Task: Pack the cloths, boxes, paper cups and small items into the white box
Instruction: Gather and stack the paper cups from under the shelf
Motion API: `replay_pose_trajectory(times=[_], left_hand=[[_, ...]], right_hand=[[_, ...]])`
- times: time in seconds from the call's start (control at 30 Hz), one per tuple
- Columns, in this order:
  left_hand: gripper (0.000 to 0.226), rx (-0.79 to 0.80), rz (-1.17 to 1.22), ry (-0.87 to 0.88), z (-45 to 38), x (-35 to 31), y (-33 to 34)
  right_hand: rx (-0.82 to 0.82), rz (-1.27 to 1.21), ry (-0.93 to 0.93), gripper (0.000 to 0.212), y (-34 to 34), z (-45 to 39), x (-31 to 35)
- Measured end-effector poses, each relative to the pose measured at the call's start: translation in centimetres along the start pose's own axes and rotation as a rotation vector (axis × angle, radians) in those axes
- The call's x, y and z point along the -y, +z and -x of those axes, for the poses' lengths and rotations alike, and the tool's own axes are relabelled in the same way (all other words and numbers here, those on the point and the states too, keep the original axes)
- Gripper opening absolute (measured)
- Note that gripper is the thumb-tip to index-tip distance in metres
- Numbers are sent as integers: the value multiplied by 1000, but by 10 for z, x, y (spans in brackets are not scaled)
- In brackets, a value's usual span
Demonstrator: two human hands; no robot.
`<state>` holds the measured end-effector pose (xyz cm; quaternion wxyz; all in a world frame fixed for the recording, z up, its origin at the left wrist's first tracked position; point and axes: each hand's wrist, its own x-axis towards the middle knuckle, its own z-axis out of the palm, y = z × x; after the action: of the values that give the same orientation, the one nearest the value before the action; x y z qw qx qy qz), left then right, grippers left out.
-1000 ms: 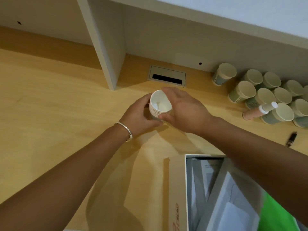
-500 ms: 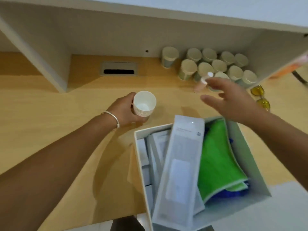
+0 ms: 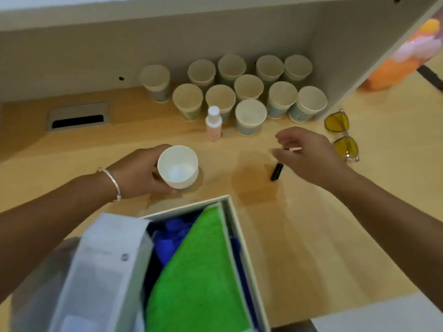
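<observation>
My left hand (image 3: pixel 139 173) grips a stack of white paper cups (image 3: pixel 178 167) just beyond the white box (image 3: pixel 236 226). Inside the box lie a green cloth (image 3: pixel 199 271), a blue cloth (image 3: pixel 167 238) and a long white carton (image 3: pixel 100 271). My right hand (image 3: pixel 309 154) hovers open, fingers spread, above a small black stick-shaped item (image 3: pixel 276 171) on the desk. Several paper cups (image 3: pixel 250 117) stand grouped under the shelf. A small pink bottle (image 3: pixel 214 124) with a white cap stands in front of them.
Yellow-lensed glasses (image 3: pixel 342 135) lie to the right of my right hand. A cable slot (image 3: pixel 78 117) sits in the desk at the left. A shelf side panel (image 3: pixel 374 56) rises at the right, with an orange object (image 3: pixel 402 65) behind it.
My right hand let go of the cup stack and swung right to the black item. The view shifted right. My left hand kept the cups.
</observation>
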<state>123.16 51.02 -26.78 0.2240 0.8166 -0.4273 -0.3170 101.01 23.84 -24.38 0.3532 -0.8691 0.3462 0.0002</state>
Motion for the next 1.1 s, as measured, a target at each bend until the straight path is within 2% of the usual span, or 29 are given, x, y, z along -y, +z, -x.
replay_pose_trajectory(times=[0.1,0.2,0.3,0.37,0.43,0.5,0.57,0.7,0.97,1.1], left_hand=[[81,23,-22,29,-13,-22,17],[76,120,-106,23,-19,-32,25],[59,251,-282,-17,-24,-23,9],[48,157,-338,-77,-29,-13,-8],[47,-121,-220,-171,-37,-7,-21],[61,-382,-95,-226,-51,-8,-27],[78,-491,-16,-224,-67,-11,-26],[97,-547,171,-224,-96,-21,-17],[81,-527,224,-164,-126,-27,-5],[77,-550,254,-191,-131,-28,-5]], right_hand=[[-11,-47,-34,48,-5,-28,-9],[16,-121,-56,58,-1,-50,-8],[29,-169,-73,61,10,-66,-4],[14,-163,-123,59,18,-73,1],[-29,-158,-186,55,25,-77,4],[-100,-162,-213,56,32,-80,7],[-157,-163,-209,60,38,-82,9],[-223,-138,-213,65,46,-86,9],[-233,-89,-210,67,56,-90,6],[-258,-44,-181,70,62,-91,13]])
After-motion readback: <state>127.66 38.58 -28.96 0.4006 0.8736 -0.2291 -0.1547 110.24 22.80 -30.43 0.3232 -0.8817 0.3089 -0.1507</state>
